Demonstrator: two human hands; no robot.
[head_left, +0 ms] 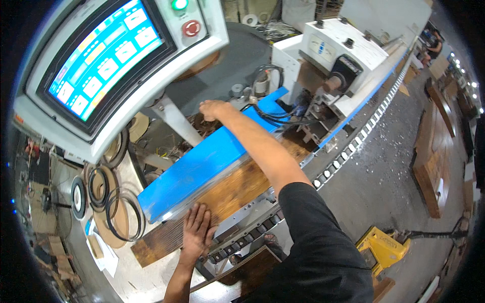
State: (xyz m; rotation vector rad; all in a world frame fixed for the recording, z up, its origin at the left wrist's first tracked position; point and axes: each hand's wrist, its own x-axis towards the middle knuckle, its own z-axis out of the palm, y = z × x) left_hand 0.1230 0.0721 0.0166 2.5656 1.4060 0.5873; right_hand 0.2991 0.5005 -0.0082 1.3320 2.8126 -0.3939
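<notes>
My left hand [198, 230] lies flat, fingers stretched out, on a brown wooden board [235, 189] with dark grain and a grooved or ribbed near end. Along the board's far side runs a long blue machine cover [197, 171]. My right arm reaches across the board and this cover. At the cover's far edge, my right hand [213, 110] has its fingers curled in; whatever they hold, if anything, is hidden. The board's far end runs toward a white machine head [343, 55] with a dark motor [345, 74] and black cables.
A control panel with a lit screen [103, 60] and a red stop button [191, 28] stands at upper left. Black rings [124, 214] lie at left. A chain conveyor [348, 151] runs along the right. Beyond it are a yellow pallet jack [382, 250] and wooden slabs [432, 151].
</notes>
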